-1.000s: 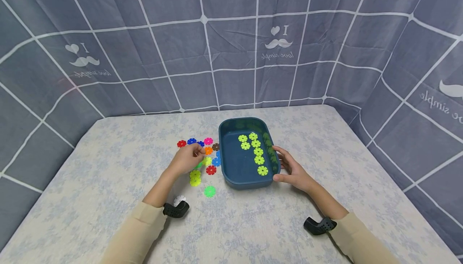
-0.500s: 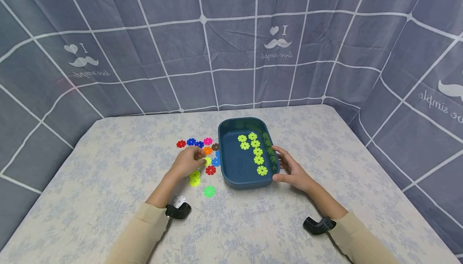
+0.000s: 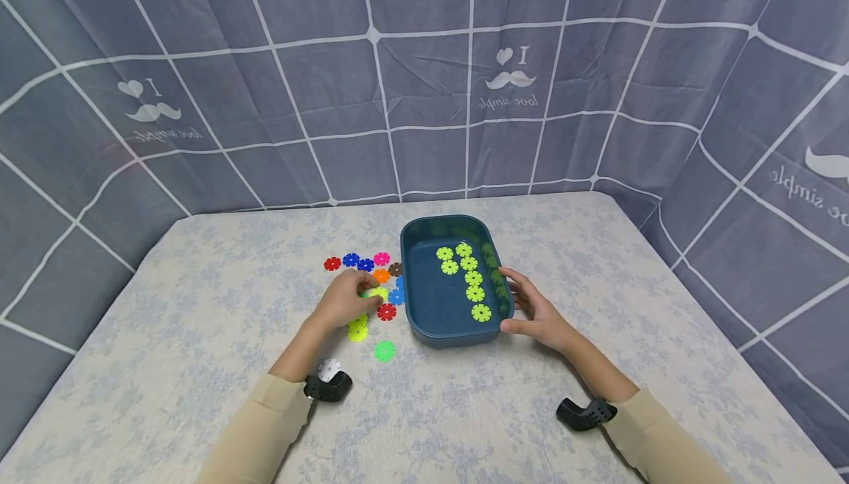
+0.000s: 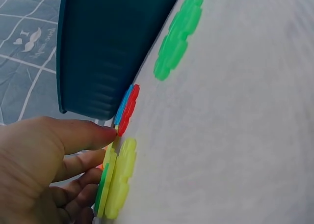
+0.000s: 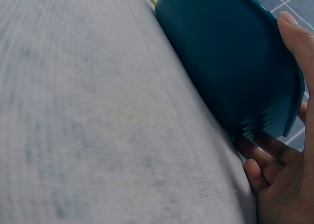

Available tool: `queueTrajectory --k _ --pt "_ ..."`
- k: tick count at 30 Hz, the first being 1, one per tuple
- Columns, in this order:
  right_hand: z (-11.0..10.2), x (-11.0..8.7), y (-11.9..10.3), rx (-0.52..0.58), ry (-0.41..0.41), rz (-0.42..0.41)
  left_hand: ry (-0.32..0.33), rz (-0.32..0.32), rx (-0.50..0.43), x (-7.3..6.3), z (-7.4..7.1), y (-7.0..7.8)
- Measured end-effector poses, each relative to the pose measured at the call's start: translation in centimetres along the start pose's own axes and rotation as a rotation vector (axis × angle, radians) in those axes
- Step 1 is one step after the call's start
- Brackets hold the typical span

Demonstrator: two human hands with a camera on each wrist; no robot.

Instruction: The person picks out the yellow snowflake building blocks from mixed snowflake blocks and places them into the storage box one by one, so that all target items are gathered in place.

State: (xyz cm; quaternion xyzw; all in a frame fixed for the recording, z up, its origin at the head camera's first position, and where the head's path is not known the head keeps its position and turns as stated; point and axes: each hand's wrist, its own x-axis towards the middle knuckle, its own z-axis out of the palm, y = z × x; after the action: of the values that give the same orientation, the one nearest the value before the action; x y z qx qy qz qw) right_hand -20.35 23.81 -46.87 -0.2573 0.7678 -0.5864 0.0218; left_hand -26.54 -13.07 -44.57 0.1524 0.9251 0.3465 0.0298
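My left hand (image 3: 345, 298) is low over a cluster of flower-shaped plastic discs, its thumb and index finger pinching the edge of a yellow disc (image 3: 380, 293). In the left wrist view, the thumb tip meets this disc close to a red disc (image 4: 129, 111). My right hand (image 3: 540, 318) holds the dark teal bin (image 3: 458, 337) at its near right corner. Its thumb lies by the rim and the other fingers bend against the side wall (image 5: 230, 71). Several yellow-green discs (image 3: 474, 278) lie flat inside the bin, mostly along its right side.
Left of the bin are red (image 3: 332, 264), dark blue (image 3: 351, 259), pink (image 3: 382, 258), orange (image 3: 381, 276), brown (image 3: 395, 269) and light blue discs (image 3: 396, 297). A green disc (image 3: 385, 351) and a white disc (image 3: 329, 369) lie nearer. Grey-blue curtain (image 3: 424, 86) surrounds the table.
My left hand has come down slightly toward me, and its thumb has moved right onto the yellow disc. The right hand and the bin have stayed where they were.
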Motion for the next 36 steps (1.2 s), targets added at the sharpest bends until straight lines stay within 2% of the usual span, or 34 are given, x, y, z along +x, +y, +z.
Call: queueTrajectory --k 7,12,16,22,27,36 --pt "0.08 0.02 0.02 0.010 -0.006 0.003 0.005 0.004 -0.033 -0.08 -0.02 -0.32" --pt "0.08 0.01 -0.03 0.008 -0.005 0.005 0.003 0.040 -0.064 -0.16 -0.06 -0.34" --pt "0.04 0.00 -0.08 0.005 -0.004 0.004 0.002 0.045 -0.082 -0.22 -0.02 -0.30" --pt "-0.01 -0.01 -0.14 0.008 -0.004 -0.001 0.006 0.017 -0.111 -0.24 0.16 -0.12" --pt "-0.03 -0.04 -0.09 0.014 -0.005 -0.002 0.043 0.007 -0.130 -0.26 0.34 -0.11" --pt "0.00 -0.02 -0.07 0.013 -0.002 0.002 0.094 -0.032 -0.226 -0.23 0.49 -0.20"
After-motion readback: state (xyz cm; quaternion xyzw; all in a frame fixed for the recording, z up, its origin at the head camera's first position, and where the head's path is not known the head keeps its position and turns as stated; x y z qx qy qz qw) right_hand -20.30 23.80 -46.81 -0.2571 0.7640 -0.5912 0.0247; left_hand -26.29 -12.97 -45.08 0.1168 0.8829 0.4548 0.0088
